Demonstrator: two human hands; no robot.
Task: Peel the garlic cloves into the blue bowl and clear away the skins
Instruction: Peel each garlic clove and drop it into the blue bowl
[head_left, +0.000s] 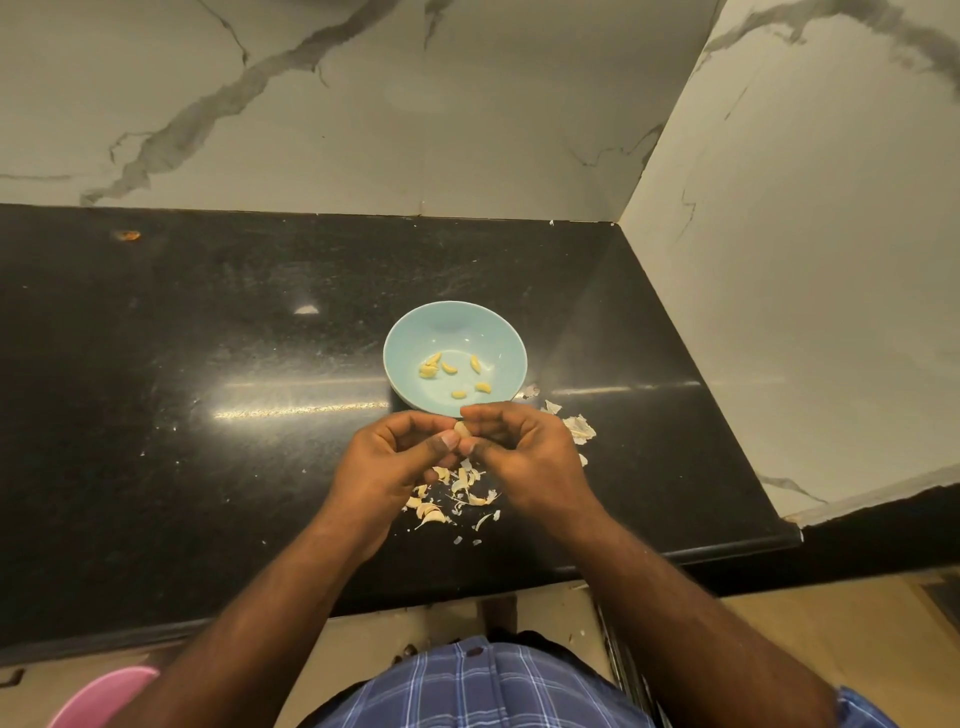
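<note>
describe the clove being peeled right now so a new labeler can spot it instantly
Start at the blue bowl on the black counter; both hands meet just in front of its near rim. The clove is the small pale lump pinched between left hand and right hand, unlike the cloves in the bowl or the skins on the counter.

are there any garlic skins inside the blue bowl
No, the round light blue bowl holds only peeled yellow garlic cloves, while the papery skins lie on the black countertop.
</note>
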